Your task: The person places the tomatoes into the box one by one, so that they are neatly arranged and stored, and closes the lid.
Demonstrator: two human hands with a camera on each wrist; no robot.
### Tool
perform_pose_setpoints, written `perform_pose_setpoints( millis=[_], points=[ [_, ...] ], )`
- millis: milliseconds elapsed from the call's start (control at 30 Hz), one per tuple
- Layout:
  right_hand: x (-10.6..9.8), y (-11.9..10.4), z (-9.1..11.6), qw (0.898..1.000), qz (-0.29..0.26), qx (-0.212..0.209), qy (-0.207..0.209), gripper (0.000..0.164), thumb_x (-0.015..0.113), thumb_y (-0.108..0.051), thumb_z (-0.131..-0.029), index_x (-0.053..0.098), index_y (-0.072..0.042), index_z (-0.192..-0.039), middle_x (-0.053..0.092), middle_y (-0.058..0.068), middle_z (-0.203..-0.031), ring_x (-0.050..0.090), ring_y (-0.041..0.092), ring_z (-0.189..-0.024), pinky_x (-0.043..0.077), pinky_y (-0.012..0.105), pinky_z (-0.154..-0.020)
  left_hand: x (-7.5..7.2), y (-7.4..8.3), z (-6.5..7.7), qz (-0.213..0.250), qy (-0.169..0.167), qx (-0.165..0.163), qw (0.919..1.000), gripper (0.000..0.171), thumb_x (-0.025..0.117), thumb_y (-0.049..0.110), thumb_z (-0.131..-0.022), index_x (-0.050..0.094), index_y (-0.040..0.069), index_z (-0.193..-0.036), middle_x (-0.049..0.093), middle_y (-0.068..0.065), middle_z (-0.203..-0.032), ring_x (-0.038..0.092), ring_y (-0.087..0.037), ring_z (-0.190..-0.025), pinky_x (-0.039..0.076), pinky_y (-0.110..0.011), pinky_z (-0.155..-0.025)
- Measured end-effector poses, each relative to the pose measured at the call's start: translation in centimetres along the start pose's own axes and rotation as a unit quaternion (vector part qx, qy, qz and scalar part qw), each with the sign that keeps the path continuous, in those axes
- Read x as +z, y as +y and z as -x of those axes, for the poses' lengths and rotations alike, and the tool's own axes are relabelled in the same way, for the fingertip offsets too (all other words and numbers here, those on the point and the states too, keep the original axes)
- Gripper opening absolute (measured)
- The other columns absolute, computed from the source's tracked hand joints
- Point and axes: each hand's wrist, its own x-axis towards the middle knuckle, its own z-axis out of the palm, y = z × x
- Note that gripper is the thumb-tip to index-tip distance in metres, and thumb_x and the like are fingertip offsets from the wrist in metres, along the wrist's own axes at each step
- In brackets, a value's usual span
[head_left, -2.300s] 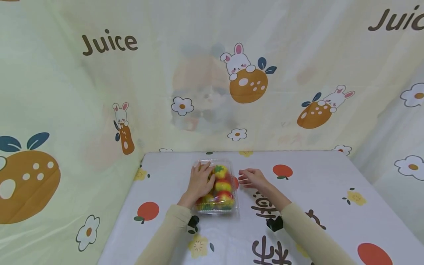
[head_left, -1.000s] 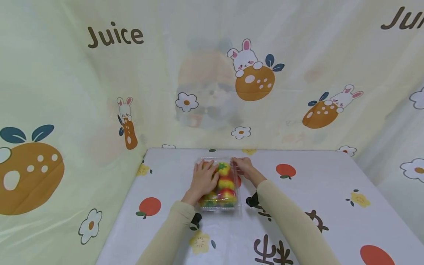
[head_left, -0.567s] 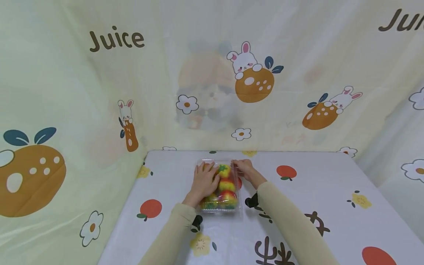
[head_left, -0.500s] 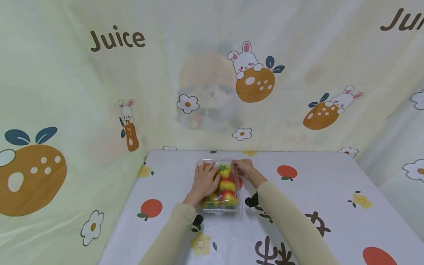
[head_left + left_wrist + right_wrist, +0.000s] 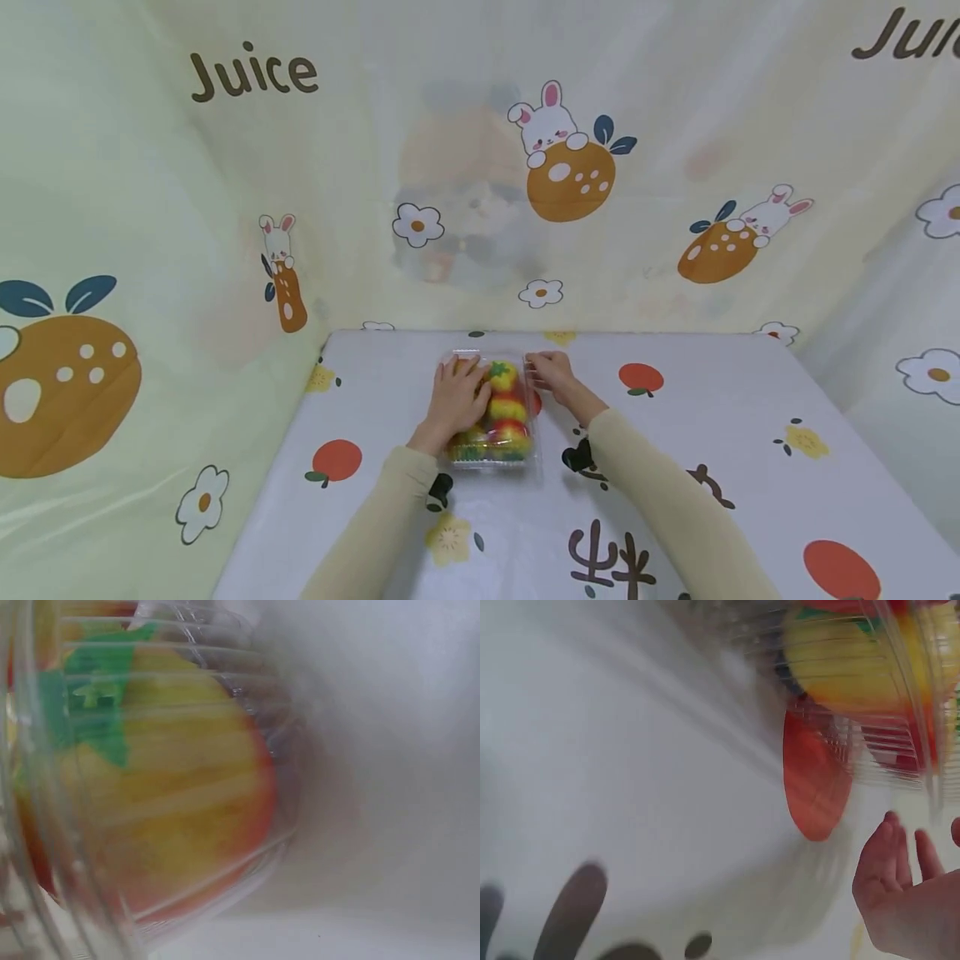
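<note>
A clear plastic clamshell box stands near the far part of the table, holding several round yellow-and-red fruits with green star-shaped tops. My left hand rests on the left half of its lid, fingers spread, covering part of the contents. At the far right corner of the box is my right hand, fingers bent, tips at the edge. In the right wrist view, the right hand's fingers curve up close to the ribbed rim; whether they pinch it cannot be made out. The left wrist view shows one fruit through the ribbed side.
A white printed cloth covers the table, with flat red fruit, flower and letter prints. Behind it hangs a cream curtain printed with rabbits and oranges, meeting the table's far edge.
My right hand has moved left from beside the box to its far right corner and stayed there. The left hand keeps its place on the lid. The head view has shifted slightly.
</note>
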Motion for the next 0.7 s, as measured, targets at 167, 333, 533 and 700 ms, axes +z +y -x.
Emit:
perform_pose_setpoints(
  millis=[167,333,533,700],
  points=[
    [-0.3,-0.8,1.0,0.989,0.120,-0.085,-0.003,0.042,0.053,-0.023,-0.098,0.056,0.008,-0.127,0.060,0.028,-0.123,0.063,0.035,-0.108,0.051,0.046,-0.093,-0.6,-0.8,-0.2,0.006,0.011,-0.003,0.9999,0.044,0.042,0.028,-0.101,0.057,0.010,-0.138,0.046,-0.013,-0.150,0.029,-0.048,-0.140,0.017,-0.065,-0.113],
    [-1.0,-1.2,2.2,0.952,0.250,-0.178,-0.017,0.045,0.053,-0.026,-0.099,0.055,0.006,-0.130,0.055,0.030,-0.130,0.054,0.042,-0.120,0.044,0.050,-0.100,-1.8,-1.2,0.2,0.014,0.031,0.000,0.9994,0.043,0.044,0.026,-0.101,0.057,0.007,-0.138,0.046,-0.015,-0.149,0.032,-0.049,-0.138,0.019,-0.065,-0.112],
    [-2.3,-1.8,3.7,0.925,0.309,-0.217,-0.038,0.050,0.053,-0.031,-0.099,0.051,0.005,-0.133,0.051,0.029,-0.137,0.051,0.045,-0.122,0.042,0.053,-0.102,-3.4,-1.5,0.5,0.008,0.047,0.006,0.9989,0.045,0.044,0.027,-0.102,0.052,0.007,-0.143,0.043,-0.017,-0.151,0.030,-0.049,-0.139,0.019,-0.066,-0.112],
    [-3.2,-2.4,4.6,0.905,0.360,-0.225,-0.039,0.058,0.050,-0.038,-0.099,0.045,0.003,-0.140,0.047,0.026,-0.141,0.045,0.043,-0.128,0.038,0.056,-0.105,-4.1,-2.0,0.8,-0.015,0.045,-0.006,0.9989,0.050,0.043,0.029,-0.102,0.045,0.009,-0.148,0.038,-0.016,-0.154,0.028,-0.047,-0.141,0.018,-0.064,-0.113]
  ],
)
